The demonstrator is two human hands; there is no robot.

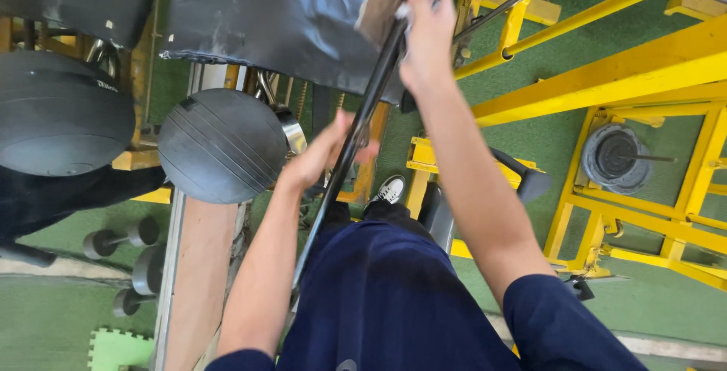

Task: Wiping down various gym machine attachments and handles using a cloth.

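Steel bar (356,144), long and dark, runs slantwise up from beside my hip toward the padded black bench (280,23) above. My left hand (326,155) is curled around the bar at its middle, fingers closed on it with the thumb over the near side. My right hand (428,34) is higher up, fingers folded and pressing a pale cloth (386,0) against the bar near the upper end, so the cloth sits between palm and metal. I judge the bar stiff and fairly heavy for its thinness, and smooth enough to slip through a loose grip; the middle, where my left hand sits, seems the balanced place to hold it. The cloth looks soft and limp, easy to bunch. To my left two dark round weights (219,144) hang on a rack, dumbbells (121,238) lie on the green floor (545,136), and yellow frames (606,76) stand to my right
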